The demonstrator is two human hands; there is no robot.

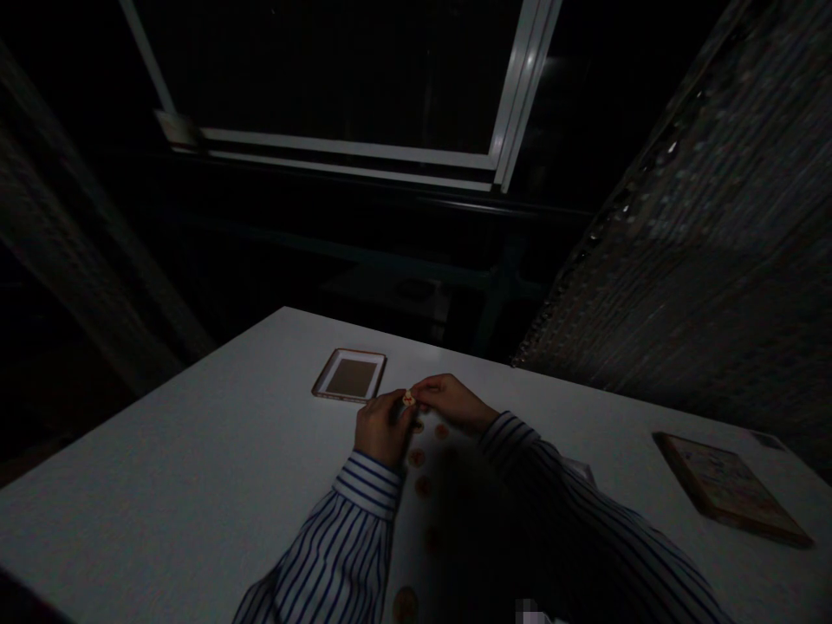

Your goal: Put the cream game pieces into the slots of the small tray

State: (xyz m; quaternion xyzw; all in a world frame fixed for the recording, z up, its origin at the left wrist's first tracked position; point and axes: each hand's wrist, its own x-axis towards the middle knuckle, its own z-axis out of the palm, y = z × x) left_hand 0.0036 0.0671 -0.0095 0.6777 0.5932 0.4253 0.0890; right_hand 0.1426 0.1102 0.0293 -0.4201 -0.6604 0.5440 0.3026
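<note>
Both hands meet over the white table (214, 459). Between the fingertips of my left hand (382, 426) and my right hand (455, 403) is a small, pale round chess piece (409, 399) with a red mark, like a Chinese chess piece. Each hand is closed in a pinch at its edge. More round pieces lie below the hands: a reddish piece (442, 431), another piece (417, 457) and a third piece (423, 485). Toward the near edge lies a larger-looking disc (406, 604). Shadow hides part of this row.
An open shallow box or lid (352, 376) lies just beyond my left hand. At the right lies a flat box with a printed picture (734, 485). A pale object (577, 471) shows partly behind my right sleeve. Curtains (689, 234) and a dark window frame stand beyond the table.
</note>
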